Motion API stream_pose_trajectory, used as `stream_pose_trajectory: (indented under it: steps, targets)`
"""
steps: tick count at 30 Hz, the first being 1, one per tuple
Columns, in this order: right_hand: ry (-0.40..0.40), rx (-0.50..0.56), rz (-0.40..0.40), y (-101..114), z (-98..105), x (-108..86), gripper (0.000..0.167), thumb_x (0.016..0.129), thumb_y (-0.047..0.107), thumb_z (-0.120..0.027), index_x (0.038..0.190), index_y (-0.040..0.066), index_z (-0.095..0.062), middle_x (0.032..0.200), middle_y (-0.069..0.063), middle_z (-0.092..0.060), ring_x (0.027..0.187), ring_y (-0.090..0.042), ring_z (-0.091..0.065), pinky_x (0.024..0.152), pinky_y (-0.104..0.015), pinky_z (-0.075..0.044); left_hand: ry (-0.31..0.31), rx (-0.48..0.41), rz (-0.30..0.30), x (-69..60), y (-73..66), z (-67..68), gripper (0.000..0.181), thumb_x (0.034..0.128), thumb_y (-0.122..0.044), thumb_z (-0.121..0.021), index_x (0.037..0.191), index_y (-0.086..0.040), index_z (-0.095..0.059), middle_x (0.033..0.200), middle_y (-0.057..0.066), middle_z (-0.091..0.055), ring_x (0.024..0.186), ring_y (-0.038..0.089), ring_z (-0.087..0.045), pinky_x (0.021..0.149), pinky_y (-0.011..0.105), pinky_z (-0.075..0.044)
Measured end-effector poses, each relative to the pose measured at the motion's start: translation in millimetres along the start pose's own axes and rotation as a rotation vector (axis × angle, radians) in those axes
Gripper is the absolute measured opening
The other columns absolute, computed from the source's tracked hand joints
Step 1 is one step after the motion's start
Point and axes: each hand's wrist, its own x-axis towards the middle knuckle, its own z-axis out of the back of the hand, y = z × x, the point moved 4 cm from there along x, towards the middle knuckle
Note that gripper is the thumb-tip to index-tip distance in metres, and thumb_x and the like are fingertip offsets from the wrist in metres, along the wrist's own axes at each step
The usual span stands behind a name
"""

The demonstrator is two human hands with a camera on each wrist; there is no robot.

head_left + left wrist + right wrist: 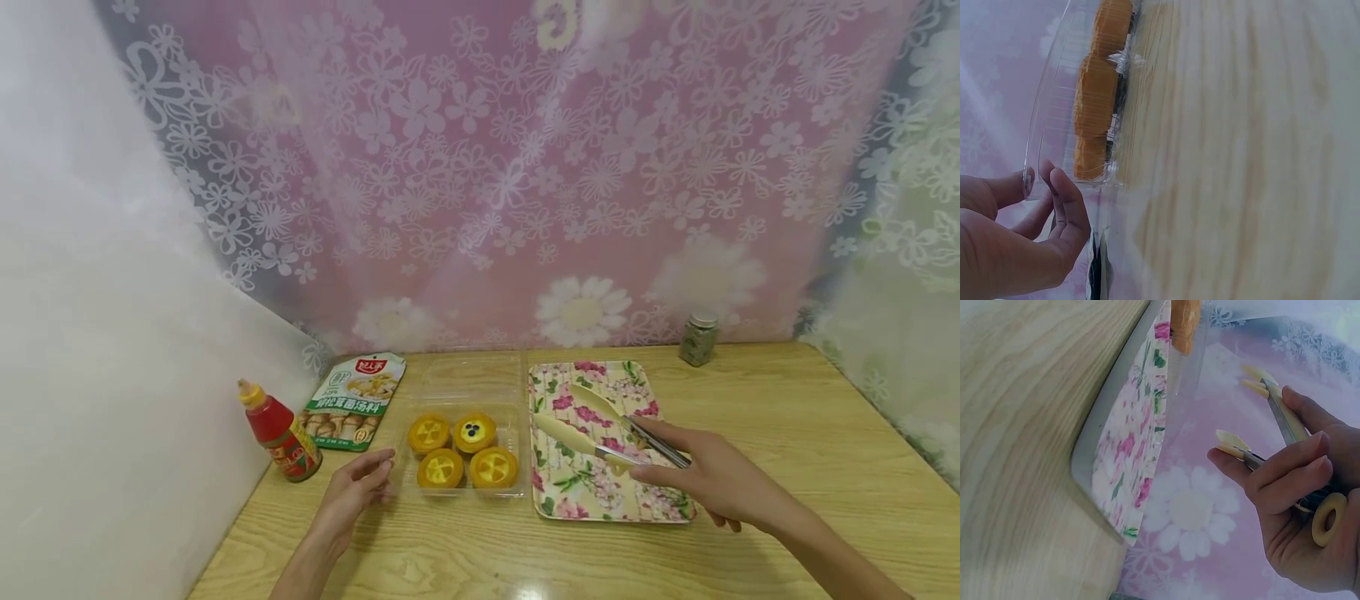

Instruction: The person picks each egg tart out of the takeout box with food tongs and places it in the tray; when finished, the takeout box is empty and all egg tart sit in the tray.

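Note:
A clear plastic container (517, 450) with its lid raised stands in the middle of the table, several egg tarts (438, 469) inside; one is topped with dark berries. My left hand (348, 500) is at its left side, thumb and fingers pinching the rim of the container (1034, 131) in the left wrist view. To the right lies a flowered tray (577, 492). Above it my right hand (712, 475) grips metal tongs (630, 429) with cream-coloured tips. Their arms are spread apart, and nothing is between the tips. The right wrist view shows the ring end of the tongs (1330, 519) near the palm.
A red squeeze bottle (279, 437) stands at the left edge of the wooden table (450, 550). Behind it a green and white food packet (352, 404) leans near the container. At the back right is a small spice jar (699, 342). A flowered curtain (480, 208) hangs behind.

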Motion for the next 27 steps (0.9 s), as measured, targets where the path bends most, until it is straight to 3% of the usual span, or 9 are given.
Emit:
stream_pose_trajectory:
  steps: [3,7,13,17,19,21,23,26,27]
  targets:
    - [-0.014,-0.023,0.016,8,-6,5.8,0.077,0.100,0.046,-0.069,0.164,0.018,-0.036,0.103,-0.013,-0.078,0.036,-0.011,-0.031,0.033,-0.026,-0.036,-0.002,-0.001,0.004,0.3,1.7,0.1,0.042,0.1060,-0.017,-0.063,0.144,0.001,-0.059,0.125,0.017,-0.060,0.093,0.027,-0.066,0.077,0.035,-0.060]
    - [-0.051,-0.072,0.048,18,-13,14.7,0.078,0.095,0.049,-0.074,0.161,0.020,-0.043,0.135,-0.027,-0.064,0.038,-0.011,-0.027,0.034,-0.027,-0.036,-0.002,-0.008,0.003,0.5,2.6,0.2,0.043,0.1059,-0.018,-0.063,0.144,0.001,-0.059,0.122,0.017,-0.061,0.092,0.026,-0.066,0.076,0.035,-0.060]
    - [-0.054,-0.131,0.168,35,-24,29.2,0.078,0.095,0.048,-0.074,0.159,0.015,-0.045,0.146,-0.032,-0.054,0.041,-0.009,-0.022,0.042,-0.028,-0.038,-0.001,-0.008,-0.003,1.3,2.3,0.2,0.043,0.1060,-0.018,-0.063,0.144,0.001,-0.059,0.121,0.016,-0.061,0.092,0.026,-0.066,0.076,0.034,-0.060]
    - [-0.038,-0.131,0.179,44,-33,39.1,0.075,0.094,0.047,-0.076,0.156,0.014,-0.049,0.151,-0.029,-0.050,0.042,-0.009,-0.022,0.043,-0.027,-0.035,-0.002,-0.007,-0.005,0.3,1.7,1.1,0.043,0.1063,-0.019,-0.063,0.144,0.001,-0.058,0.121,0.015,-0.062,0.091,0.026,-0.065,0.076,0.035,-0.060]
    - [-0.026,-0.126,0.169,48,-37,44.1,0.075,0.094,0.047,-0.076,0.155,0.012,-0.051,0.148,-0.027,-0.055,0.042,-0.009,-0.021,0.042,-0.026,-0.033,-0.003,-0.007,-0.008,-0.1,1.2,1.6,0.043,0.1065,-0.019,-0.062,0.144,0.002,-0.058,0.120,0.015,-0.062,0.091,0.026,-0.065,0.076,0.035,-0.060]
    - [-0.014,-0.139,0.158,52,-42,48.7,0.075,0.093,0.048,-0.076,0.155,0.012,-0.052,0.116,-0.023,-0.073,0.041,-0.009,-0.021,0.042,-0.025,-0.031,-0.005,-0.007,-0.011,-0.1,0.9,1.9,0.043,0.1066,-0.019,-0.062,0.144,0.002,-0.058,0.120,0.014,-0.062,0.090,0.026,-0.066,0.075,0.036,-0.060]
    - [-0.009,-0.159,0.159,55,-45,53.4,0.075,0.094,0.049,-0.076,0.155,0.012,-0.052,0.109,-0.018,-0.075,0.040,-0.009,-0.022,0.042,-0.024,-0.031,-0.002,-0.010,-0.007,0.2,0.8,1.7,0.044,0.1066,-0.019,-0.062,0.144,0.002,-0.058,0.123,0.015,-0.062,0.091,0.026,-0.066,0.076,0.036,-0.060]
    - [-0.001,-0.199,0.145,60,-50,58.9,0.076,0.094,0.051,-0.075,0.156,0.014,-0.050,0.063,-0.002,-0.061,0.039,-0.008,-0.025,0.039,-0.023,-0.029,0.005,-0.011,0.001,0.5,1.3,1.1,0.044,0.1063,-0.019,-0.063,0.145,0.001,-0.058,0.128,0.017,-0.060,0.093,0.027,-0.066,0.077,0.035,-0.060]
    - [-0.003,-0.212,0.146,62,-52,60.6,0.076,0.094,0.051,-0.075,0.156,0.014,-0.050,0.065,-0.002,-0.063,0.039,-0.008,-0.026,0.040,-0.023,-0.029,0.008,-0.012,0.000,0.6,1.3,0.8,0.044,0.1062,-0.019,-0.063,0.145,0.001,-0.058,0.130,0.017,-0.060,0.093,0.027,-0.066,0.078,0.035,-0.060]
